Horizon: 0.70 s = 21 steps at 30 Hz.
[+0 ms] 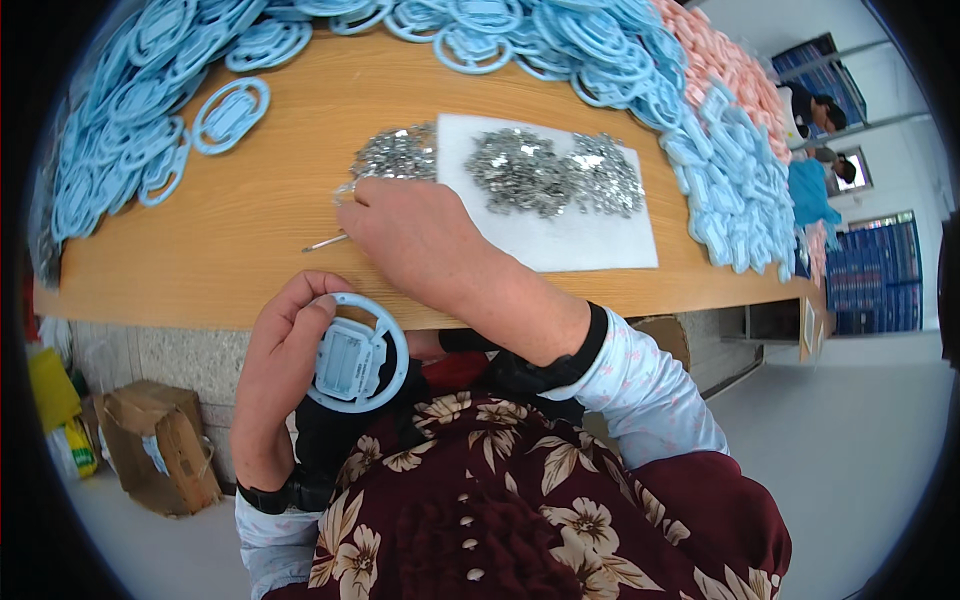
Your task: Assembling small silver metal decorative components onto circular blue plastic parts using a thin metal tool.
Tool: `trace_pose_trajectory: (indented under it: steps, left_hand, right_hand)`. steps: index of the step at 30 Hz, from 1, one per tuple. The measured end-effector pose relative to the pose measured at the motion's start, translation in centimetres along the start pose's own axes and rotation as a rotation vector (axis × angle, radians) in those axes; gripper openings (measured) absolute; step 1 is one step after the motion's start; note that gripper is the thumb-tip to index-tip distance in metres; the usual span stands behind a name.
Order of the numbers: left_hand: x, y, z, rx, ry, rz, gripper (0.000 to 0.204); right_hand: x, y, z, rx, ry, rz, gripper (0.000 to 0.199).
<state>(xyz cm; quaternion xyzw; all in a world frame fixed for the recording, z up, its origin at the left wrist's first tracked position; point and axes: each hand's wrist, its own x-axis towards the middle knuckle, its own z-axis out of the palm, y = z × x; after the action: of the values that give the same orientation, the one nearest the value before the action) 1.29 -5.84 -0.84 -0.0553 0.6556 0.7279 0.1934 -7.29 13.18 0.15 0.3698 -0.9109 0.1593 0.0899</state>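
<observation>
In my left hand [280, 345] is a round light-blue plastic part [350, 358], an open ring with a rectangular recessed frame inside. The thumb presses on its upper rim, and the part is held just off the table's front edge. My right hand [410, 230] is closed over the table, with its fingertips at the edge of a small heap of shiny metal pieces [395, 153]. From under that hand a thin metal tool [325, 243] sticks out to the left; its other end is hidden. Whatever the fingertips pinch is too small to make out.
More metal pieces [520, 170] lie on a white foam sheet [560, 255]. Piles of blue ring parts [120, 150] line the table's left and far sides. Smaller blue parts [735, 190] and pink parts [725, 65] are heaped at right. A cardboard box [160, 450] stands on the floor.
</observation>
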Motion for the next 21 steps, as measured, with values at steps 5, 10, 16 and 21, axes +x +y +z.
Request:
trace_pose_trajectory:
  steps: [5,10,16,21]
  left_hand:
    - [0.8,0.7,1.9,0.017,-0.068,0.001,0.019]
    - [1.5,0.7,3.8,-0.075,-0.061,-0.009,0.022]
    - [2.9,1.0,6.4,-0.071,-0.083,-0.038,0.024]
    - [3.7,0.5,6.9,0.045,-0.092,0.022,0.025]
  right_hand:
    - [-6.0,3.2,-3.1,0.177,0.172,0.136,0.011]
    - [-13.5,8.3,-8.0,0.243,0.219,0.680,0.015]
    - [-17.0,12.1,-6.2,-0.018,0.202,0.646,0.016]
    - [-16.1,12.0,-5.4,-0.218,0.210,0.627,0.011]
